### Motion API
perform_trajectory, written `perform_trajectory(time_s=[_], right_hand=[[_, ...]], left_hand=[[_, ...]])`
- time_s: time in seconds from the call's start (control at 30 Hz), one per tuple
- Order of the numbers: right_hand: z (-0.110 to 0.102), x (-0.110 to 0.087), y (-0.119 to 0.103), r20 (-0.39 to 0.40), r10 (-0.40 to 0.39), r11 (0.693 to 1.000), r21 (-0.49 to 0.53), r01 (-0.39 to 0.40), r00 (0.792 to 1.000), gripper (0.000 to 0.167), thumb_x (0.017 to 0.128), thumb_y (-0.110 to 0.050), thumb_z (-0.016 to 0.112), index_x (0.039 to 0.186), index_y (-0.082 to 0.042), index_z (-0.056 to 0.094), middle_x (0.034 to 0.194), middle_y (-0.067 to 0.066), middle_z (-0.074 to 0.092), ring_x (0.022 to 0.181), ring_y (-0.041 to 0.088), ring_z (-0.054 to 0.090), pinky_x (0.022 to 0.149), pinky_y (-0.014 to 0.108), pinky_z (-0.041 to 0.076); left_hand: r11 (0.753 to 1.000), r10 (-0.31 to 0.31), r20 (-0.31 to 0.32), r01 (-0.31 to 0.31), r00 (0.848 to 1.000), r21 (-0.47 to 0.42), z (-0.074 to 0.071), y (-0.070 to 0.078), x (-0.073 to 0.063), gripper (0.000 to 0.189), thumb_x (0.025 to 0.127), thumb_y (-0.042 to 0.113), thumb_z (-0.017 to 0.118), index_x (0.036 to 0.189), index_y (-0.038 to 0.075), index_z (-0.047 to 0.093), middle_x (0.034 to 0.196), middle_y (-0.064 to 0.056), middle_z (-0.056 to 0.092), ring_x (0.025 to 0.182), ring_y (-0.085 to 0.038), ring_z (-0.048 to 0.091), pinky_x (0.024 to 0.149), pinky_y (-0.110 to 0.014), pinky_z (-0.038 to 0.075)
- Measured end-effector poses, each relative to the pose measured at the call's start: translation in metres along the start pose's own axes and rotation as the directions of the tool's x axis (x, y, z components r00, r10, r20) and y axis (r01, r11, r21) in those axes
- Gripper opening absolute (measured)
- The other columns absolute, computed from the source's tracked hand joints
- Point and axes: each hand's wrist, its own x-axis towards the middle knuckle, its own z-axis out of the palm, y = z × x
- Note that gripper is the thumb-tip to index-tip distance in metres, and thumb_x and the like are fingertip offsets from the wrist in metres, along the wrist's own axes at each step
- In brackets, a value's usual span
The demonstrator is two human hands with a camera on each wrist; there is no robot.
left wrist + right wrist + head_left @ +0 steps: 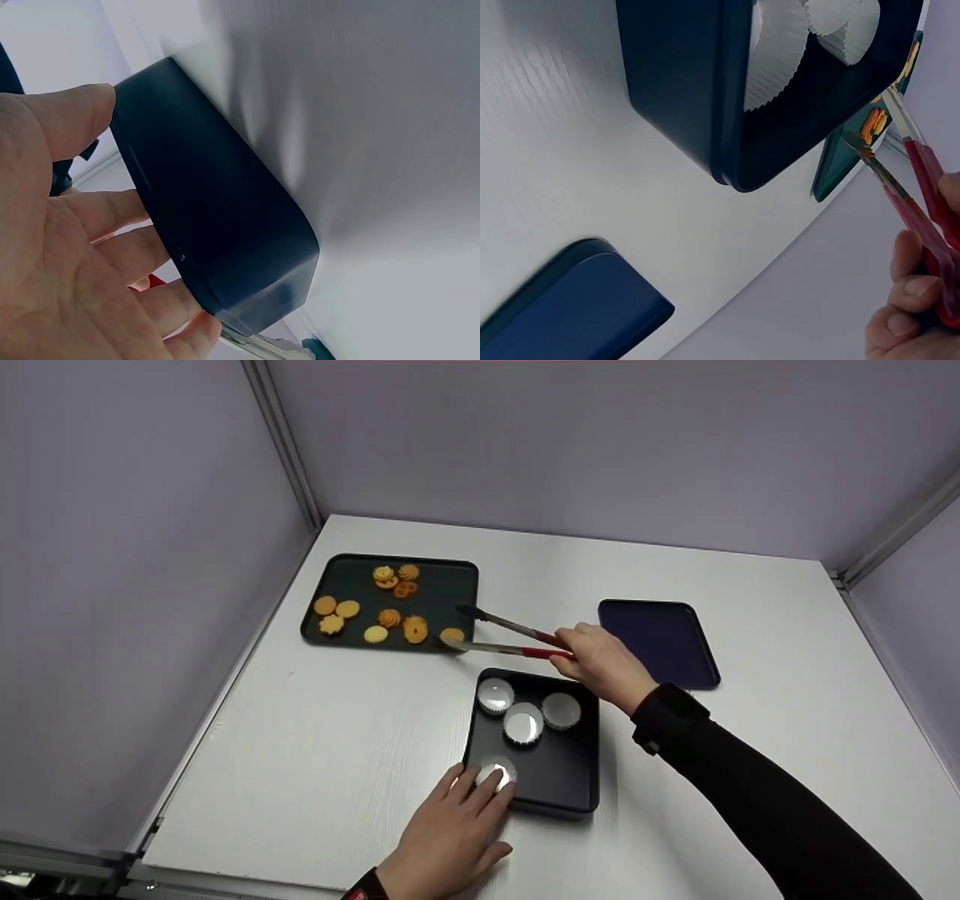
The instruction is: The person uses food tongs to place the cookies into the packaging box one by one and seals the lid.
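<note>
1. One left hand point(454, 829) rests spread fingers on the near rim of one dark baking pan point(555, 772).
2. Four fluted paper liners point(523, 724) sit inside, flimsy by my reckoning.
3. One right hand point(604, 664) grips one pair of red-handled tongs point(546, 653), arms spread; whether they touch the round cookie point(454, 634), I cannot tell.
4. One navy tray point(660, 645) lies right.
5. Eleven cookies point(388, 619), counting that one, lie on one dark green tray point(442, 592); I judge them light, brittle, best pinched gently at opposite edges.
</note>
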Motion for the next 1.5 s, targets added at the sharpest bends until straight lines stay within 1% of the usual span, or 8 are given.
perform_trajectory(time_s=[0.1, 0.23, 0.4, 0.53, 0.63, 0.87, 1.13, 1.5], right_hand=[[-0.002, 0.005, -0.003, 0.051, 0.061, 0.998, 0.010, -0.062, 0.997, 0.028, 0.094, -0.028, 0.075, 0.103, -0.003, 0.066, 0.082, 0.010, 0.059, 0.069, 0.026, 0.054, 0.060, 0.041, 0.047], [-0.003, 0.013, -0.008, 0.117, 0.146, 0.988, 0.038, -0.151, 0.982, 0.037, 0.092, -0.037, 0.074, 0.108, -0.003, 0.069, 0.093, 0.010, 0.064, 0.076, 0.026, 0.061, 0.065, 0.042, 0.051], [0.000, 0.023, -0.009, 0.156, 0.167, 0.980, 0.083, -0.182, 0.973, 0.036, 0.094, -0.040, 0.072, 0.104, -0.005, 0.071, 0.094, 0.010, 0.068, 0.081, 0.026, 0.062, 0.069, 0.041, 0.049], [0.004, 0.029, -0.007, 0.143, 0.155, 0.981, 0.091, -0.169, 0.978, 0.034, 0.095, -0.040, 0.072, 0.097, -0.007, 0.071, 0.090, 0.009, 0.069, 0.076, 0.025, 0.059, 0.067, 0.039, 0.046], [0.007, 0.032, -0.006, 0.131, 0.133, 0.987, 0.070, -0.143, 0.982, 0.033, 0.095, -0.040, 0.072, 0.095, -0.007, 0.072, 0.088, 0.008, 0.069, 0.074, 0.024, 0.060, 0.067, 0.039, 0.048], [0.009, 0.034, -0.006, 0.111, 0.104, 0.993, 0.039, -0.109, 0.988, 0.031, 0.095, -0.038, 0.072, 0.099, -0.007, 0.074, 0.090, 0.007, 0.072, 0.077, 0.026, 0.065, 0.070, 0.044, 0.053], [0.012, 0.034, -0.007, 0.089, 0.083, 0.994, 0.061, -0.089, 0.993, 0.030, 0.095, -0.035, 0.074, 0.099, -0.006, 0.075, 0.091, 0.008, 0.073, 0.079, 0.027, 0.067, 0.073, 0.044, 0.054], [0.016, 0.037, -0.013, 0.063, 0.051, 0.994, 0.095, -0.057, 0.997, 0.031, 0.095, -0.035, 0.074, 0.097, -0.005, 0.073, 0.086, 0.008, 0.070, 0.074, 0.027, 0.063, 0.070, 0.045, 0.053]], left_hand=[[1.000, 0.005, -0.014, -0.005, 1.000, 0.008, 0.002, -0.001, 0.000, 0.069, 0.089, 0.061, 0.069, 0.141, 0.016, 0.059, 0.141, -0.005, 0.062, 0.127, -0.032, 0.058, 0.111, -0.047, 0.043], [1.000, 0.007, -0.024, -0.006, 1.000, 0.019, 0.001, -0.001, 0.001, 0.068, 0.089, 0.061, 0.069, 0.140, 0.016, 0.060, 0.140, -0.005, 0.062, 0.126, -0.031, 0.059, 0.111, -0.047, 0.043], [1.000, 0.009, -0.056, -0.008, 0.998, 0.021, 0.001, 0.000, 0.002, 0.069, 0.087, 0.060, 0.071, 0.138, 0.015, 0.062, 0.138, -0.004, 0.064, 0.124, -0.030, 0.061, 0.110, -0.046, 0.044], [1.000, 0.007, -0.066, -0.006, 0.998, 0.017, 0.001, -0.001, 0.002, 0.069, 0.086, 0.060, 0.072, 0.138, 0.015, 0.062, 0.137, -0.004, 0.064, 0.123, -0.030, 0.061, 0.110, -0.046, 0.044], [1.000, 0.005, -0.054, -0.005, 0.999, 0.016, 0.001, 0.000, 0.002, 0.068, 0.088, 0.060, 0.071, 0.139, 0.015, 0.062, 0.137, -0.004, 0.064, 0.124, -0.030, 0.061, 0.110, -0.046, 0.044], [1.000, -0.001, -0.016, 0.001, 1.000, 0.006, 0.001, 0.000, 0.001, 0.068, 0.091, 0.059, 0.068, 0.141, 0.015, 0.060, 0.139, -0.004, 0.063, 0.127, -0.030, 0.059, 0.112, -0.046, 0.042], [1.000, 0.006, -0.046, -0.006, 0.999, 0.003, 0.004, 0.000, 0.000, 0.070, 0.088, 0.060, 0.071, 0.140, 0.014, 0.060, 0.138, -0.005, 0.063, 0.125, -0.031, 0.059, 0.110, -0.048, 0.044], [1.000, 0.009, -0.032, -0.009, 0.999, 0.003, 0.005, 0.001, 0.001, 0.070, 0.088, 0.060, 0.071, 0.139, 0.014, 0.060, 0.139, -0.006, 0.062, 0.126, -0.033, 0.057, 0.108, -0.049, 0.044]])
